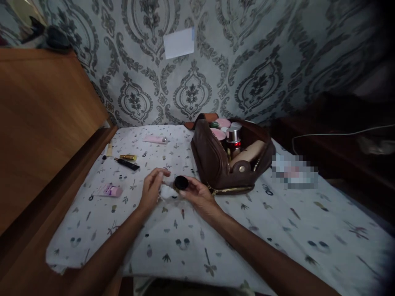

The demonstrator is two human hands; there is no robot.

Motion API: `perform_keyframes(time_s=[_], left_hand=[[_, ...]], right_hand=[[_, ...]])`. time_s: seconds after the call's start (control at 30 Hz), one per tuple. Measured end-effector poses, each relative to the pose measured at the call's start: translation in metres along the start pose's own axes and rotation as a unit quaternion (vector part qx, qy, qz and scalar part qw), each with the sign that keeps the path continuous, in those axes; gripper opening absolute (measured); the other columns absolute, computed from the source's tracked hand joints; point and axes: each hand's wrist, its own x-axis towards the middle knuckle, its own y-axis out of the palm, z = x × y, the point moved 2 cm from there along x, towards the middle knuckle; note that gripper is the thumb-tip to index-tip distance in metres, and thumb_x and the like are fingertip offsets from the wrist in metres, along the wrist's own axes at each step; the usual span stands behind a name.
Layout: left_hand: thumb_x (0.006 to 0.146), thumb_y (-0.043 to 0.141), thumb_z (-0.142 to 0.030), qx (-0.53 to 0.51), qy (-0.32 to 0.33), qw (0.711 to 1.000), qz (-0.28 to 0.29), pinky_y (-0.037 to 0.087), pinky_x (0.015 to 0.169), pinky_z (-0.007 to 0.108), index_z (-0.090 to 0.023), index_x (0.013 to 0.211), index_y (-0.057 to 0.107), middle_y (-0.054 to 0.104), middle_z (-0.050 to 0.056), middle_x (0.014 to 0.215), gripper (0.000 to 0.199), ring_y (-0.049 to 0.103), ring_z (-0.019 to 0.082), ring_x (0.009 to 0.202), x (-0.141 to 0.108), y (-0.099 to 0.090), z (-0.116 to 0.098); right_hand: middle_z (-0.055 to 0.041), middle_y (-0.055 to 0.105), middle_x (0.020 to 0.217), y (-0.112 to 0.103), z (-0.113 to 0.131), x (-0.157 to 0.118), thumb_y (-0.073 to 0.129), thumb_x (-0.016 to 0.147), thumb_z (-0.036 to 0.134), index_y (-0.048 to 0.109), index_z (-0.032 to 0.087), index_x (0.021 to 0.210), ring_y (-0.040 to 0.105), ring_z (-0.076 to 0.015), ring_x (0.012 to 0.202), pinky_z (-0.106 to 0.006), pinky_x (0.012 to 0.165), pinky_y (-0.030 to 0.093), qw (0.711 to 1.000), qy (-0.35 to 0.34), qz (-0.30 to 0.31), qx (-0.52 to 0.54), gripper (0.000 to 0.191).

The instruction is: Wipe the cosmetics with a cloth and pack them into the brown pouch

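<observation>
My right hand (199,195) grips a small round jar with a black lid (181,182), its thumb and fingers around the jar's right side. Just left of the jar, my left hand (152,187) has its fingers curved around a white crumpled piece (167,192), which looks like cotton or tissue. The left palm faces the jar, and some of its fingers are hidden. Behind my right hand, an open brown bag (212,164) holds pink-lidded containers, a silver-capped bottle (233,133) and a beige tube (249,156).
On the patterned cloth (185,259) at the left lie a pink tube (154,139), a black tube (128,164), a gold tube (128,157) and a purple-and-pink tube (111,190). A wooden panel (46,123) borders the left; a blurred packet (294,172) lies right of the bag.
</observation>
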Motion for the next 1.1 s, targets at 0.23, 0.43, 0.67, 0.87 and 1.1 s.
perform_keyframes(time_s=[0.23,0.43,0.67,0.87,1.1], left_hand=[[0.094,0.054,-0.035,0.087,0.14,0.986,0.036,0.048,0.078,0.03,-0.021,0.097,0.065,0.064,0.006,0.106,0.018,0.06,0.02,0.093,-0.015,0.012,-0.01],[0.095,0.048,-0.034,0.191,0.124,0.964,0.135,0.048,0.083,0.034,-0.021,0.099,0.062,0.066,0.006,0.095,0.019,0.062,0.021,0.092,-0.021,0.027,-0.003],[0.082,0.06,-0.061,-0.048,-0.121,0.989,0.068,0.052,0.078,0.033,-0.018,0.091,0.065,0.067,0.004,0.083,0.044,0.065,0.022,0.082,-0.007,0.024,0.012],[0.082,0.051,-0.073,-0.085,-0.146,0.985,0.025,0.052,0.079,0.033,-0.019,0.095,0.068,0.071,0.005,0.087,0.058,0.066,0.022,0.085,-0.008,0.028,0.016],[0.094,0.035,-0.067,-0.03,-0.05,0.998,-0.002,0.049,0.09,0.033,-0.021,0.096,0.065,0.069,0.005,0.097,0.055,0.064,0.02,0.096,-0.013,0.025,0.016]], right_hand=[[-0.0004,0.065,0.091,0.005,-0.004,-0.007,0.078,0.062,0.021,0.062,0.021,0.099,0.062,-0.0169,0.083,-0.03,0.075,0.051,0.962,-0.113,0.018,-0.247,0.04],[0.0002,0.057,0.088,0.006,0.005,-0.019,0.071,0.068,0.014,0.061,0.019,0.091,0.054,-0.0164,0.081,-0.028,0.074,0.046,0.881,-0.21,0.042,-0.421,0.025],[0.001,0.064,0.093,0.009,-0.003,-0.017,0.086,0.06,0.025,0.064,0.022,0.1,0.061,-0.0155,0.086,-0.028,0.079,0.049,0.977,-0.063,0.102,-0.176,0.046],[-0.0036,0.066,0.119,0.012,-0.004,-0.013,0.088,0.064,0.036,0.065,0.026,0.117,0.067,-0.0131,0.084,-0.023,0.069,0.053,0.993,0.035,0.095,0.057,0.058],[0.0019,0.068,0.089,0.012,-0.007,-0.01,0.086,0.068,0.044,0.067,0.021,0.1,0.059,-0.0059,0.06,-0.019,0.057,0.047,0.997,0.045,0.059,0.025,0.044]])
